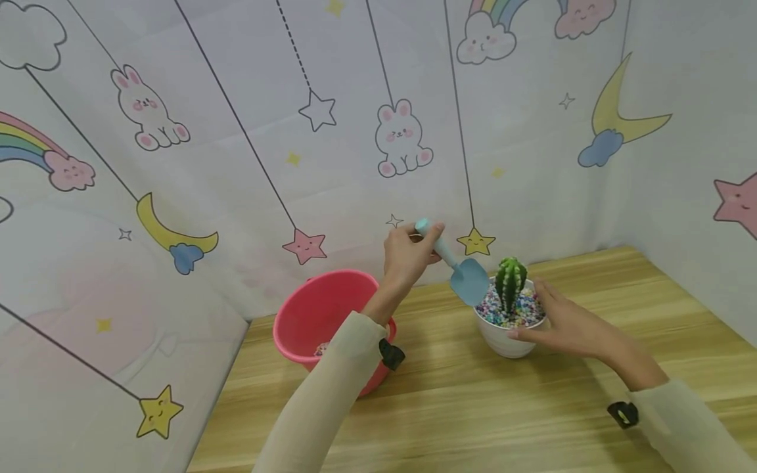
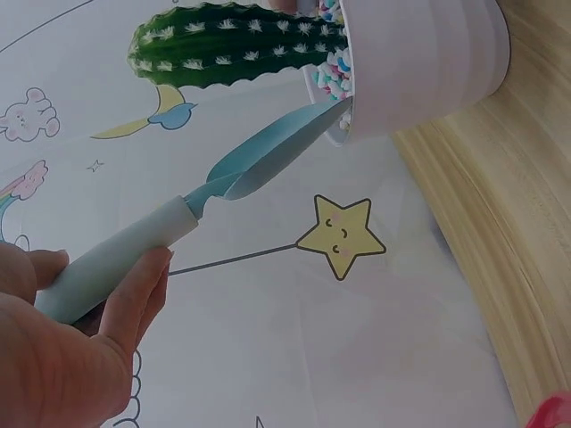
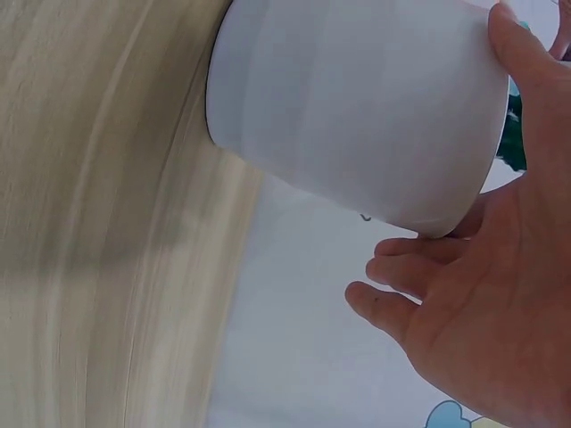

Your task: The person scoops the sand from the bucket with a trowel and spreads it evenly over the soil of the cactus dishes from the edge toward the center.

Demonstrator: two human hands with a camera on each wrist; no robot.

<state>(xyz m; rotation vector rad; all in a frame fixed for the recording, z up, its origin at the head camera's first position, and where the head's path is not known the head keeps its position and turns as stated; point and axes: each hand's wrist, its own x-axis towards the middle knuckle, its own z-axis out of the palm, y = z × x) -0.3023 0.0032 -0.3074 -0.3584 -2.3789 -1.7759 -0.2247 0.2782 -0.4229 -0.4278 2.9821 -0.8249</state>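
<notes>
My left hand (image 1: 408,253) grips the handle of a light blue toy shovel (image 1: 470,281). Its blade tilts down, the tip at the left rim of a white flowerpot (image 1: 510,341). In the left wrist view the shovel (image 2: 268,152) has no pebbles visible on it, though its far side is hidden. A green cactus (image 1: 510,282) stands upright in the pot among small multicoloured pebbles (image 1: 492,307). My right hand (image 1: 570,325) holds the pot's right side, thumb at the front rim and fingers behind. The right wrist view shows the pot's ridged wall (image 3: 357,107) close up.
A pink bucket (image 1: 296,315) stands left of the pot, partly behind my left forearm, with some pebbles (image 1: 321,348) inside. Both sit on a wood-grain table (image 1: 449,420). Behind the table hangs a pale backdrop (image 1: 248,79) printed with rabbits, stars and moons.
</notes>
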